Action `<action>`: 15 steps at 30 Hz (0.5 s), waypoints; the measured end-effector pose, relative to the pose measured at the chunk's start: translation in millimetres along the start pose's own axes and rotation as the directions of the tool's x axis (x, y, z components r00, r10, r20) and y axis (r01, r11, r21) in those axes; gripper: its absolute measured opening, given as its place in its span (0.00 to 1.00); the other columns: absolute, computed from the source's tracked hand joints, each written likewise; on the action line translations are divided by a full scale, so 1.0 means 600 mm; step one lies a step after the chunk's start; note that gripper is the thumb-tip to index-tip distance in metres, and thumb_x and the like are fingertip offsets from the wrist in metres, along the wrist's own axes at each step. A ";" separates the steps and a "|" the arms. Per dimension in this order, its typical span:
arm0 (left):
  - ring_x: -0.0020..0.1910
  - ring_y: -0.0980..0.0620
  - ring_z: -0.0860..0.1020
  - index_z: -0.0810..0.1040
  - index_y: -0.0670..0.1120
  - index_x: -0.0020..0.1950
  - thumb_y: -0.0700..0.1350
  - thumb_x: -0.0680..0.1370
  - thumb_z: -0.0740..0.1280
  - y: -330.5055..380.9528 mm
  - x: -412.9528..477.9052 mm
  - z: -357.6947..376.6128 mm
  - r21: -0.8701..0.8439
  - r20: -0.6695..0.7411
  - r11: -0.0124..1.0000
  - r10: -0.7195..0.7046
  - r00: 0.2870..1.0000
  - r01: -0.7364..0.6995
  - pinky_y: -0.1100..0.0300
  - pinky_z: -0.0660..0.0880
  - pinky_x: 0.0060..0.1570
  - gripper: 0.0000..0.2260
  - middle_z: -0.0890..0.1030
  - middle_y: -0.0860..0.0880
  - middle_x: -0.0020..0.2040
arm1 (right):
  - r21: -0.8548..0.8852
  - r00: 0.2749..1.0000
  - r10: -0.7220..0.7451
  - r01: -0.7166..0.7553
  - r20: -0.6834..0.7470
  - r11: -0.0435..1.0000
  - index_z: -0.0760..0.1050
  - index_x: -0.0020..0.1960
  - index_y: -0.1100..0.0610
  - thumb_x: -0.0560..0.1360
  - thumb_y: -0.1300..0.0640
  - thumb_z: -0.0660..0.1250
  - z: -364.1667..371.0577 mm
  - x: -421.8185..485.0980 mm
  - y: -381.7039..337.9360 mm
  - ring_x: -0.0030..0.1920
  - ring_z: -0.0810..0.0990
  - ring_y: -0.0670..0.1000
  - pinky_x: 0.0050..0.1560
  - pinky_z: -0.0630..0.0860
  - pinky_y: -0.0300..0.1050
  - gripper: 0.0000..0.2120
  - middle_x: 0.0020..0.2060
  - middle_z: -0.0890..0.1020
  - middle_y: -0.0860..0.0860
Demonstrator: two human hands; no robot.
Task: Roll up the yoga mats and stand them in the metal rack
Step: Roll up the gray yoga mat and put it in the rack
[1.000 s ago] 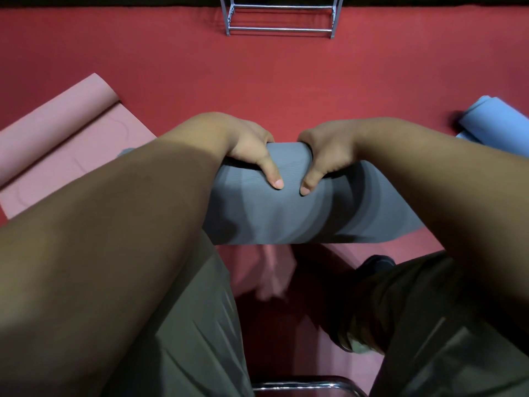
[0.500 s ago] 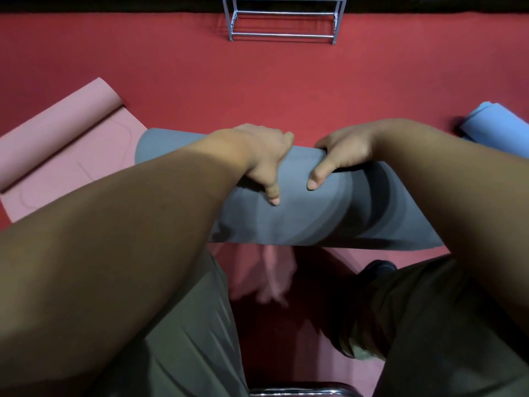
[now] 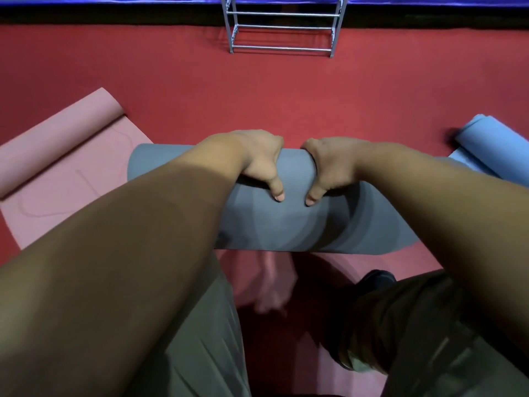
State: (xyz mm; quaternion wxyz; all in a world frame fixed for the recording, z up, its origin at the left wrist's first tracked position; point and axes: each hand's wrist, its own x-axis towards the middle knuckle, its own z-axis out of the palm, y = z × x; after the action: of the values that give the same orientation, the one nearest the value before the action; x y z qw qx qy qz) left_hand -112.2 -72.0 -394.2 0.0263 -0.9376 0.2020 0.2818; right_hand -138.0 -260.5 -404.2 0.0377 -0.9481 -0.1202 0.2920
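Observation:
A thick grey yoga mat roll [image 3: 294, 224] lies crosswise in front of me, above my knees. My left hand [image 3: 259, 164] grips its top near the middle, fingers curled over the far side and thumb on the near face. My right hand [image 3: 329, 167] grips it the same way just to the right. A pink mat [image 3: 71, 173], partly rolled at its far end, lies on the floor at the left. A blue mat roll [image 3: 492, 144] lies at the right edge. The metal rack [image 3: 282, 27] stands at the far wall, top centre.
Red carpet [image 3: 257, 93] covers the floor between me and the rack. My legs in olive trousers [image 3: 206, 339] and a dark shoe [image 3: 375, 279] fill the lower part. A blue band [image 3: 114, 0] runs along the far wall.
My left hand has shifted back to a grip with the thumb on the near face. The grey roll has moved slightly forward, and the rack shows more fully as my head tilts up.

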 end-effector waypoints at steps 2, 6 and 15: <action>0.49 0.48 0.80 0.74 0.54 0.60 0.71 0.54 0.82 0.001 0.003 0.003 -0.032 0.013 0.999 0.008 1.000 -0.007 0.46 0.81 0.54 0.41 0.80 0.54 0.52 | 0.035 1.000 0.002 -0.002 0.025 0.999 0.71 0.63 0.49 0.52 0.34 0.86 -0.002 -0.001 0.004 0.53 0.81 0.55 0.58 0.81 0.54 0.47 0.53 0.82 0.48; 0.53 0.46 0.80 0.72 0.54 0.65 0.69 0.57 0.82 0.001 0.008 0.006 -0.050 0.011 0.998 0.042 0.999 -0.042 0.46 0.80 0.57 0.42 0.80 0.54 0.55 | 0.084 0.999 -0.002 -0.002 0.041 0.996 0.73 0.63 0.49 0.54 0.36 0.87 -0.003 0.000 0.011 0.53 0.82 0.54 0.58 0.81 0.53 0.44 0.50 0.82 0.46; 0.63 0.46 0.77 0.67 0.56 0.74 0.71 0.50 0.84 0.006 0.003 0.012 0.006 0.104 0.992 0.121 0.987 -0.123 0.43 0.77 0.65 0.57 0.76 0.54 0.65 | 0.350 0.972 -0.048 -0.037 0.229 0.936 0.81 0.59 0.46 0.60 0.43 0.88 -0.010 -0.018 0.039 0.47 0.90 0.51 0.55 0.86 0.55 0.31 0.47 0.90 0.45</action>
State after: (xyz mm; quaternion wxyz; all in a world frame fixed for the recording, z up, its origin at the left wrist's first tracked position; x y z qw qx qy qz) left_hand -115.8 -74.9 -401.1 0.0253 -0.9075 0.2591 0.3298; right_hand -138.7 -285.8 -396.8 0.1931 -0.8846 -0.0722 0.4184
